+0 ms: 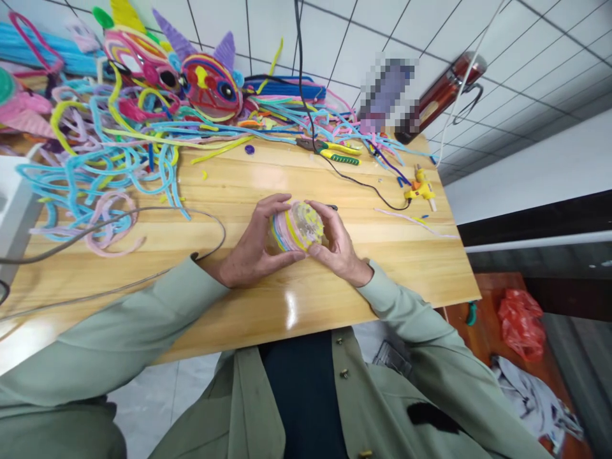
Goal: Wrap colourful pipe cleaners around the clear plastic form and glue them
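Note:
Between my two hands, just over the table, is a small round clear piece wrapped with pink, yellow and blue pipe cleaners [290,230]. Its see-through end, edged with yellow bits, faces up and to the right. My left hand [261,245] curves round its left side, the thumb along the lower edge. On the other side my right hand [338,245] grips it with the thumb at the lower right and the fingers behind. The far fingertips are partly hidden by the piece.
Loose pipe cleaners [100,153] pile up at the back left, with decorated masks [210,83] above them. Green-and-yellow pliers [335,155] lie at the back. A yellow glue gun [421,188] rests at the right, its black cord crossing the table. A red thermos [442,95] stands behind.

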`<action>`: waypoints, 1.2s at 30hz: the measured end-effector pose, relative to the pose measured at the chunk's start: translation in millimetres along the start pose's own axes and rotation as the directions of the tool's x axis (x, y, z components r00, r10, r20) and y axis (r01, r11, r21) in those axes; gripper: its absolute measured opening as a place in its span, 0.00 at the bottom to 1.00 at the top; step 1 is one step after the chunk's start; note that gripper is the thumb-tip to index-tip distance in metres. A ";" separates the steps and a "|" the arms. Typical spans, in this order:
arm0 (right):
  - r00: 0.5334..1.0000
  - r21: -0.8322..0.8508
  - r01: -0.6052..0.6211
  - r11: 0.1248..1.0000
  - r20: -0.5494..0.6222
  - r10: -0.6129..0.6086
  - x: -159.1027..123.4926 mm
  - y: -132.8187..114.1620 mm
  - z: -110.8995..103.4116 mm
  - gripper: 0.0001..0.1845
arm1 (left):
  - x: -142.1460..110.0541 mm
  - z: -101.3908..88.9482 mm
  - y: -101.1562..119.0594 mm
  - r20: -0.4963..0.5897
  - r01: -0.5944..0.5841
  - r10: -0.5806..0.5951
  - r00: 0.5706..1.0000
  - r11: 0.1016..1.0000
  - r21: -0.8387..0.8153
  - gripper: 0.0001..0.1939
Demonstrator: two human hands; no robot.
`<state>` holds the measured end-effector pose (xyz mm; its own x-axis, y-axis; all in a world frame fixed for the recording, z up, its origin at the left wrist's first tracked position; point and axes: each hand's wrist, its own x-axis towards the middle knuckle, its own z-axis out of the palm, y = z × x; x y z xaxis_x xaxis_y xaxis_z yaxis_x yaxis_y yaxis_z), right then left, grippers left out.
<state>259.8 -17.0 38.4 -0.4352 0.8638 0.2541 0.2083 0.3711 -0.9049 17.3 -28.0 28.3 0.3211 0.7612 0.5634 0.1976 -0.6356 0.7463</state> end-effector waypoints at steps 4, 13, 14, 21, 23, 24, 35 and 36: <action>0.999 -0.057 0.033 0.998 -0.002 -0.033 8.6 -1.2 -7.3 0.49 | -0.8 1.4 -7.1 0.010 0.018 -0.018 1.000 0.999 -0.048 0.41; 0.976 -0.316 0.218 0.923 0.085 -0.201 21.1 2.6 -14.2 0.47 | 0.5 -11.2 -11.8 0.139 0.048 -0.058 0.989 0.996 0.070 0.35; 0.976 -0.307 0.217 0.927 0.088 -0.200 21.8 4.1 -13.9 0.48 | 0.4 -11.7 -11.0 0.138 0.063 -0.073 0.988 0.995 0.075 0.35; 0.978 -0.242 0.193 0.951 0.132 -0.164 26.3 11.2 -14.4 0.58 | 2.5 -10.5 -8.4 0.149 0.088 -0.086 0.985 0.996 -0.002 0.36; 0.977 -0.238 0.200 0.951 0.125 -0.174 27.3 9.6 -14.8 0.56 | 5.0 -11.1 -8.6 0.156 0.086 -0.083 0.984 0.996 -0.014 0.36; 0.977 -0.245 0.201 0.948 0.116 -0.177 27.9 8.6 -14.9 0.54 | 6.2 -11.7 -8.6 0.155 0.084 -0.081 0.984 0.996 -0.009 0.36; 0.972 -0.315 0.224 0.922 0.137 -0.190 31.0 15.3 -6.9 0.57 | 14.1 -14.5 -7.1 0.186 -0.033 0.001 0.983 0.986 0.166 0.34; 0.969 -0.305 0.238 0.922 0.135 -0.205 31.2 16.8 -6.5 0.58 | 14.5 -14.9 -6.6 0.191 -0.027 -0.007 0.982 0.984 0.177 0.34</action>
<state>255.4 18.4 33.4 -0.5828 0.7151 0.3859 0.3558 0.6515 -0.6700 6.9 -10.9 36.9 0.4907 0.7271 0.4802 0.3491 -0.6690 0.6562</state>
